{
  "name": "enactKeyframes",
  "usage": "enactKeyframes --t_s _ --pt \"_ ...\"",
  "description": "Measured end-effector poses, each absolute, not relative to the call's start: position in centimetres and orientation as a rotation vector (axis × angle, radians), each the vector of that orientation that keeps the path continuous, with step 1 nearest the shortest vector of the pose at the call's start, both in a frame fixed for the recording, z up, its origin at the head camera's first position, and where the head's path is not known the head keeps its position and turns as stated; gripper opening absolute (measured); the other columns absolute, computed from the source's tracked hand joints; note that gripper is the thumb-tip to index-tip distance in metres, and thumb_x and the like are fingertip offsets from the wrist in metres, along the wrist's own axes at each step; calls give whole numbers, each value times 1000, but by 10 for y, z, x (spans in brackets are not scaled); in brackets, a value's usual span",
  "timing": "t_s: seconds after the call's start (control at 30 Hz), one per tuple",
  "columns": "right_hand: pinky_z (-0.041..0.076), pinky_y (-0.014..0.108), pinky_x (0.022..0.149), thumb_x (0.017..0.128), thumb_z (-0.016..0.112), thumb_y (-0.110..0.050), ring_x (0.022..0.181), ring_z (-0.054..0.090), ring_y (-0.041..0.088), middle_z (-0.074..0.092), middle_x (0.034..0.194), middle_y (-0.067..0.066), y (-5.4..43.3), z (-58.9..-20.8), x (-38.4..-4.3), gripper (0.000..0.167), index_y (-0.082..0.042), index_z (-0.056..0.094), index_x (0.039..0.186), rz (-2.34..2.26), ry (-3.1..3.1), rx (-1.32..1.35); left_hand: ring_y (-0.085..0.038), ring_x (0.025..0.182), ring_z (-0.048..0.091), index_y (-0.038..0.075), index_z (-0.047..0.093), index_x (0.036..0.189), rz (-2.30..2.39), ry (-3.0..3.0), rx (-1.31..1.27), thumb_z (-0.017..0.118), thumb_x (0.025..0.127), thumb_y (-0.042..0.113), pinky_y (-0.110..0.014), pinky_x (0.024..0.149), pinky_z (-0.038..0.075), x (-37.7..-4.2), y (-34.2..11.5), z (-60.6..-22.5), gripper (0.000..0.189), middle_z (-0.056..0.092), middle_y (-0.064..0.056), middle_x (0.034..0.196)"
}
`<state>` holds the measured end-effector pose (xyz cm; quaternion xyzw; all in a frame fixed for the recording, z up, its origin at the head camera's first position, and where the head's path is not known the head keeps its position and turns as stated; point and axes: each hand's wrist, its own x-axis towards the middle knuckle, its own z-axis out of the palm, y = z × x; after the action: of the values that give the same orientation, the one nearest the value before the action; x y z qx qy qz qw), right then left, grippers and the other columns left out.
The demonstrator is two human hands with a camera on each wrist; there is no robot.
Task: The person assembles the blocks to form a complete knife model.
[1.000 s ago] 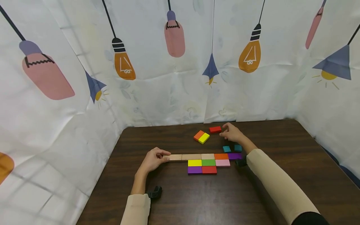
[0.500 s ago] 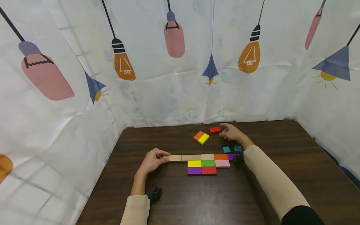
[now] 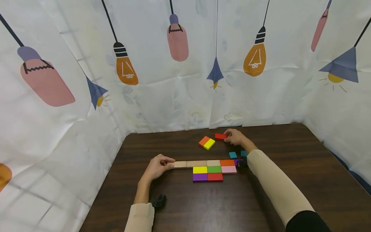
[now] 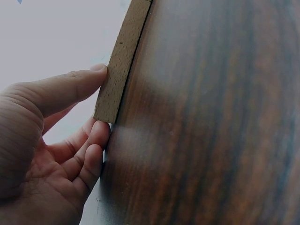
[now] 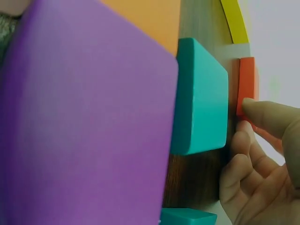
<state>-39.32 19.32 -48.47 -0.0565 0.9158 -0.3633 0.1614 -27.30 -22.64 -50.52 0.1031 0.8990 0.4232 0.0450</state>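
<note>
Near the table's [image 3: 179, 206] far edge, upper right of centre in the head view: far red block [image 3: 220, 136], with long axis nearly level, left to right; upright in the right wrist view. Pinched at the right end between thumb and fingertip of the right hand [image 3: 235, 137], with the other fingers bent below. Looks plain bright red, flat-faced, straight-edged. Left of centre, end wooden block [image 3: 178, 164], also lengthwise left to right, pinched at the left end by the left hand [image 3: 156, 166], with thumb on one face and fingertips at the end. Looks pale, unpainted, grained. Continues rightward into two more wooden blocks [image 3: 196, 164], above coloured rows [image 3: 214, 169]. Just left of far red block, slanted orange block [image 3: 204, 141] touching yellow block [image 3: 209, 144]. Below the right hand, two teal blocks [image 3: 233, 155], partly behind the sleeve [image 3: 275, 183] at right. Huge across the right wrist view's left, purple block [image 5: 93, 112], blocking much tabletop.
</note>
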Motion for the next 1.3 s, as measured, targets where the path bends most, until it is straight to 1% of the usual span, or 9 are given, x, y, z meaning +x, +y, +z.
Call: enactKeyframes --t_s 0.2,0.33,0.6,0.77,0.93,1.23,1.3 --pt "53 27 64 101 65 -14 73 58 17 64 97 12 194 -482 -388 34 -3 59 132 -1013 2625 -168 -17 81 53 24 81 107 1296 2749 319 81 89 23 -32 73 45 -273 -226 -506 17 60 -1 94" --pt "55 28 63 101 64 -12 72 60 18 67 95 13 194 -478 -381 33 0 59 131 -971 2646 -250 -17 81 53 24 81 106 1297 2751 322 81 89 22 -32 73 45 -273 -226 -505 17 60 -1 94" --pt "50 30 64 100 65 -13 70 61 17 68 89 9 196 -472 -363 33 -2 62 131 -907 2759 -416 -17 81 53 24 81 107 1287 2759 319 81 89 22 -33 73 45 -273 -229 -506 17 60 -1 95" --pt "48 32 64 100 66 -13 69 58 16 67 86 7 202 -462 -342 35 -1 62 132 -974 2800 -529 -17 82 53 24 81 107 1289 2757 327 81 89 22 -33 73 45 -273 -228 -506 17 60 -1 95" --pt "47 29 64 100 66 -14 69 55 14 64 87 4 207 -455 -316 34 -2 63 131 -1021 2823 -585 -17 82 53 25 81 106 1291 2755 324 81 90 23 -33 74 46 -274 -227 -505 17 60 -1 95" --pt "45 25 62 98 70 -18 74 53 12 60 90 -1 216 -462 -264 29 -10 66 126 -1076 2820 -605 -17 82 53 26 81 106 1300 2754 313 81 90 23 -33 73 46 -273 -227 -505 17 60 -1 95" --pt "46 24 63 98 71 -18 76 53 11 59 91 -2 219 -466 -254 31 -8 65 126 -1078 2816 -609 -17 82 53 26 81 106 1299 2755 316 81 90 23 -33 73 45 -273 -227 -506 17 60 -1 95"
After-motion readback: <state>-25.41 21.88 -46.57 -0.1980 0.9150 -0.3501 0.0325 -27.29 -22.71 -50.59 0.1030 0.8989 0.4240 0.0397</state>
